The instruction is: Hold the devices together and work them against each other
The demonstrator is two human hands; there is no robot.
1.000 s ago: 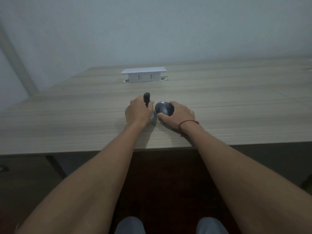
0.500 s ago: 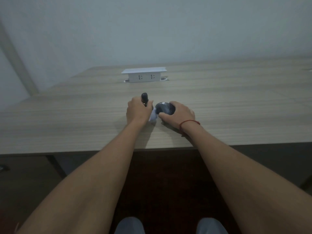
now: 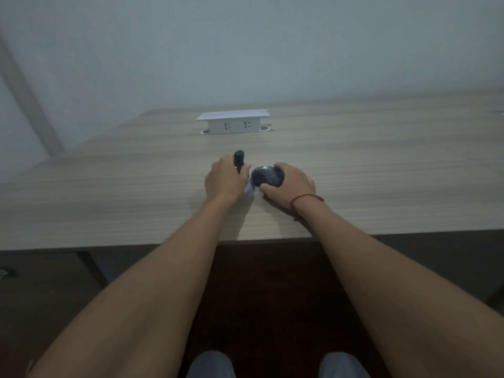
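Observation:
My left hand (image 3: 225,180) grips a slim black stick-shaped object (image 3: 239,157) whose rounded top pokes up past my fingers. Just to its right, my right hand (image 3: 289,186) holds a dark rounded object like a computer mouse (image 3: 266,175), thumb on its near side and fingers curled over its far side. A small piece of white material (image 3: 249,187), perhaps a wipe, shows between the two hands, touching the mouse's left edge. Both hands rest low on the wooden table (image 3: 381,165). A red string circles my right wrist.
A white pop-up power socket box (image 3: 233,123) stands on the table beyond the hands. The table's front edge (image 3: 136,245) runs across below my wrists. A pale wall rises behind, and my knees show at the bottom.
The black stick has tilted slightly left and away in my left hand. The white piece between the hands has come more into sight. The right hand has stayed on the mouse.

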